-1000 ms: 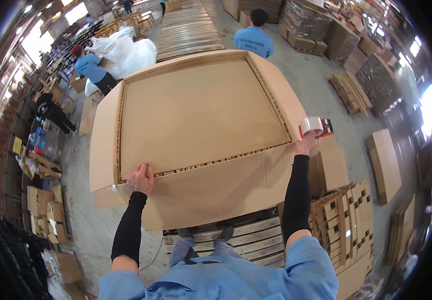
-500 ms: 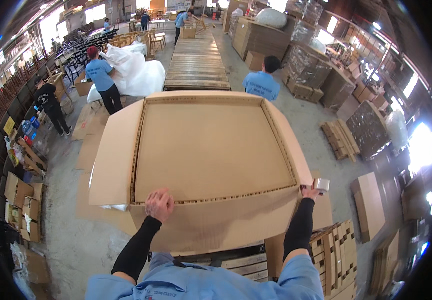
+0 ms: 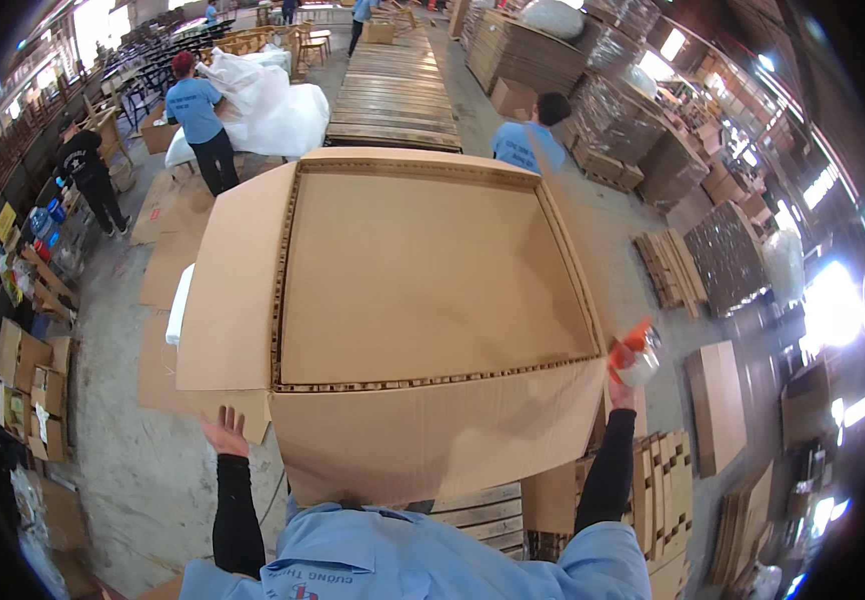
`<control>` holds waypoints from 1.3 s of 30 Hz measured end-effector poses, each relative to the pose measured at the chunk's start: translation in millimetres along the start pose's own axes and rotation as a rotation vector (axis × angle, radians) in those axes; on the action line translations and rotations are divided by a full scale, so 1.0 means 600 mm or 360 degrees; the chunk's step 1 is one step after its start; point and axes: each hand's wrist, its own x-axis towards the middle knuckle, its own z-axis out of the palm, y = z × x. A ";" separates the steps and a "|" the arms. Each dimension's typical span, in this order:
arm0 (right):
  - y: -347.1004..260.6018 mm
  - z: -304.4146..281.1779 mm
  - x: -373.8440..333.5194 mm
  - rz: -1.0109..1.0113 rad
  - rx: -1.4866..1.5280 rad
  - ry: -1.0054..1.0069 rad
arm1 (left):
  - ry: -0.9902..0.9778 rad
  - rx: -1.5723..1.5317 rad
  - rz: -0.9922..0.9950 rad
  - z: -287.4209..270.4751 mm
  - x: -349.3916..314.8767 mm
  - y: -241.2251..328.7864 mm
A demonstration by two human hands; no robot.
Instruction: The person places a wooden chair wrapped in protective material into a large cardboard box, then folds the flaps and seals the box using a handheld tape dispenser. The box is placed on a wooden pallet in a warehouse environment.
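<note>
A large cardboard box (image 3: 433,430) stands before me with its near and left flaps folded outward. Inside its corrugated edges lies a flat cardboard sheet (image 3: 423,280). Just off the near left corner, my left hand (image 3: 225,434) is raised with fingers apart, holding nothing. Beyond the near right corner, my right hand (image 3: 623,385) grips a tape dispenser (image 3: 637,352) with orange parts and a clear roll; motion blurs it. Along the box's right side, the flap (image 3: 575,225) is smeared and looks nearly edge-on.
A slatted wooden roller track (image 3: 398,90) runs away behind the box. One co-worker (image 3: 530,140) stands at the far right; another (image 3: 196,115) is beside white wrapping (image 3: 273,115). Cardboard stacks (image 3: 668,490) and a pallet (image 3: 478,525) are near my right.
My left hand has left the box's near edge and moved left, opening. My right hand has shifted slightly with the tape dispenser, now showing its orange parts. The right flap has swung upward.
</note>
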 end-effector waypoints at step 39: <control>-0.049 0.193 -0.094 0.0460 -0.2442 -0.0251 | -0.3606 0.1753 0.2735 0.258 -0.043 0.066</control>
